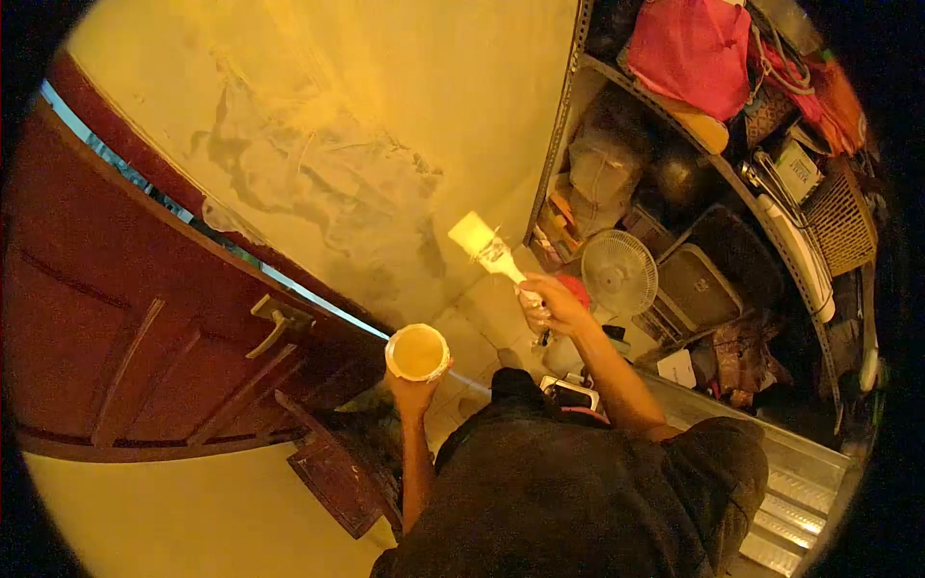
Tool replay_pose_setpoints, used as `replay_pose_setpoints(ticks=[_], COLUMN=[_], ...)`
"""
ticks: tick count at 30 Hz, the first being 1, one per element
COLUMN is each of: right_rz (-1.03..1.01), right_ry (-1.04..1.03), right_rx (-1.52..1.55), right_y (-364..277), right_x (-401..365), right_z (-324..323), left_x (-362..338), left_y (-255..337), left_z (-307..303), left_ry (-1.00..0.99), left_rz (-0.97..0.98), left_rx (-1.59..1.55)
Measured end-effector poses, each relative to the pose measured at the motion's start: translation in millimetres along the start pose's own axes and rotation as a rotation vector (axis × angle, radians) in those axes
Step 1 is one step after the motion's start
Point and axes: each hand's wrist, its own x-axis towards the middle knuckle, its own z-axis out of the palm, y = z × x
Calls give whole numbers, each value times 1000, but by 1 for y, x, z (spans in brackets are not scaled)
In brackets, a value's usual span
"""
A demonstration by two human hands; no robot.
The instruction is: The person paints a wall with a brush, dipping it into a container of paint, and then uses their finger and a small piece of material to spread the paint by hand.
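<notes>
My left hand (pixel 412 393) is wrapped round a small round tub (pixel 419 353) with pale paint-like contents and smears on its rim. In my right hand (pixel 557 306) is a paintbrush (pixel 493 256), gripped by its handle, with the pale bristles pointing up and left toward the wall. The brush is apart from both the wall and the tub. Ahead of me the yellowish wall (pixel 462 87) bears a rough greyish patch (pixel 318 183) with uneven edges.
A dark red door (pixel 145 289) with a lever handle (pixel 277 323) stands at the left. Metal shelving (pixel 663 108) at the right holds bags, a basket (pixel 843 217) and other goods. A fan (pixel 620 273) stands low beside it. A metal ladder (pixel 795 501) is at the lower right.
</notes>
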Motion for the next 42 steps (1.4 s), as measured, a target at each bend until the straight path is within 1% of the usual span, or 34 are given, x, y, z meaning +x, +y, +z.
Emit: replay_pose_setpoints(ticks=[1,3,4,5,7,8,10,11,13,14,16,18,20,22,24,26,27,29,30,32,33,34,36,38,41,42], right_rz=[2,-74,-38,-36,-45,-42,-187,-183,-112,-108,-31,-15,2,-14,8,26,57,84,83,79,68,56,58,60,34,12], right_ry=[5,60,-1,4,-25,-22,127,130,-50,-47,-60,-64,-67,-137,-147,-161,-152,-149,-145,-147,-185,-224,-231,-243,-233,-210], right_rx=[3,-116,-78,-76,-267,-266,-674,-674,-528,-526,-413,-397,-381,-363,-353,-344,-300,-257,-259,-262,-218,-175,-174,-176,-264,-348], right_y=[-5,-13,-15,-14,-11,-9,-7,-9,-14,-13,-13,-9,-6,-4,-5,-10,-14,-22,-25,-33,-36,-41,-52,-66,-85,-94], right_x=[-6,-17,-18,-19,-23,-24,-28,-30,-35,-35,-36,-32,-31,-28,-25,-22,-22,-20,-18,-11,-6,-2,5,15,27,30], right_z=[6,16,9,5,0,-1,3,7,19,19,19,12,8,6,1,4,6,8,7,1,-4,-7,-11,-16,-25,-26], left_x=[1,4,4,4,5,5,6,7,6,6,5,4,3,1,1,4,5,10,12,20,24,29,40,51,65,70], left_y=[10,21,24,26,23,21,17,15,12,12,14,15,14,8,2,1,1,7,1,-7,-11,-2,15,29,21,15], left_z=[4,10,12,14,21,23,26,26,27,27,29,29,30,31,33,36,38,45,47,54,58,64,74,84,96,99], left_ry=[-26,-56,-107,-157,-165,-170,-172,-173,-173,-172,-162,-148,-134,-124,-113,-105,-103,-108,-106,-114,-110,-96,-77,-103,-52,-41], left_rz=[3,3,-24,-50,-30,-2,14,39,34,34,45,52,124,98,74,10,12,-34,-30,-47,-44,-23,-1,-100,-91,-94], left_rx=[19,37,53,69,33,-3,17,37,8,-18,6,33,113,75,37,31,33,-135,-133,20,24,22,24,-58,36,41])
